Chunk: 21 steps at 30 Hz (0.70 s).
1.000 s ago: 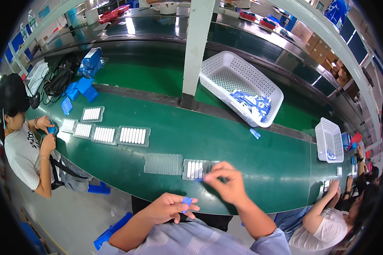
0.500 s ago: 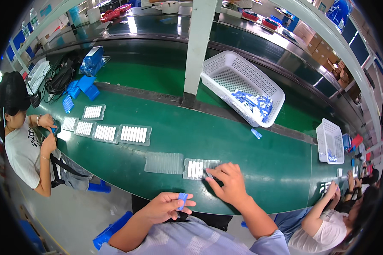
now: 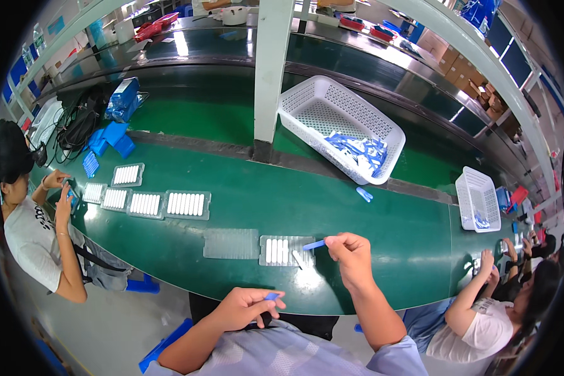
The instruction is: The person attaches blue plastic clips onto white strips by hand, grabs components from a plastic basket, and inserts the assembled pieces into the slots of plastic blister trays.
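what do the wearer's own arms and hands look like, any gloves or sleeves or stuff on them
The left hand and right hand are both bare, with no glove, ring or watch visible. The forearms are uncovered too. A loose, pale lavender-blue fabric sleeve ends around the right elbow, matching the pale top, which has lighter patches.

Blue strip (image 3: 314,245) near part-filled tray (image 3: 310,255)
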Tool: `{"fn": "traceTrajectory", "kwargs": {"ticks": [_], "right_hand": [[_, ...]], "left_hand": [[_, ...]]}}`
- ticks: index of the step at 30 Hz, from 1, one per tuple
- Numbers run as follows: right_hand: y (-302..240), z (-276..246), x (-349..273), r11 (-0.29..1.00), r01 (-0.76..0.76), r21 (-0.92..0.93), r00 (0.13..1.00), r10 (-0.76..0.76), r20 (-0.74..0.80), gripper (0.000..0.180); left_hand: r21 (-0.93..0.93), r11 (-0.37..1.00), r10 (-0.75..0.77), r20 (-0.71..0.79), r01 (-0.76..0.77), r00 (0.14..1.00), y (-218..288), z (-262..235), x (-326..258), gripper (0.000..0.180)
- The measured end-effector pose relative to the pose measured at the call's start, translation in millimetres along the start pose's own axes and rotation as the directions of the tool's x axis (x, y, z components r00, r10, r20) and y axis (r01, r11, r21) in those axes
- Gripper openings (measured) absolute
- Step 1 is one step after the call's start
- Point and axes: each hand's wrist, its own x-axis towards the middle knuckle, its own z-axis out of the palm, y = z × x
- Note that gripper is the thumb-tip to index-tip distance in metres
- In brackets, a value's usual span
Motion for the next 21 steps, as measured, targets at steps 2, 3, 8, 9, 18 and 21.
{"fn": "traceTrajectory", "kwargs": {"ticks": [2, 3, 8, 9, 18, 21], "right_hand": [[0.0, -3.8, 1.0, 0.999, -0.023, 0.045, 1.000, 0.023, -0.016, 0.010], [0.1, -3.7, 0.1, 0.999, -0.022, 0.042, 0.999, 0.023, -0.024, 0.010], [4.7, -1.2, 1.4, 1.000, 0.015, 0.023, 0.999, -0.014, -0.042, 0.010], [9.0, -1.0, 3.6, 0.989, 0.127, -0.080, 0.991, -0.131, -0.040, 0.010], [0.4, -7.0, 18.4, 0.974, 0.112, -0.197, 0.988, -0.088, 0.123, 0.008], [0.1, -14.8, 31.5, 0.966, 0.017, -0.259, 0.958, 0.058, 0.279, 0.009]], "left_hand": [[0.235, 0.968, 0.115, -0.092, -0.090, 0.989, 4.4, 3.9, 8.9, 0.030], [0.604, 0.734, 0.425, -0.052, -0.311, 0.904, 5.8, 3.2, 16.7, 0.030], [0.926, -0.167, 0.684, 0.355, -0.337, 0.637, 31.4, 16.4, 44.6, 0.030], [0.927, -0.168, 0.687, 0.353, -0.334, 0.635, 31.3, 18.8, 47.0, 0.030], [0.946, -0.277, 0.535, 0.296, -0.167, 0.791, 44.0, 8.9, 59.7, 0.028], [0.944, -0.221, 0.505, 0.326, -0.245, 0.800, 56.7, -12.1, 59.8, 0.026]]}}
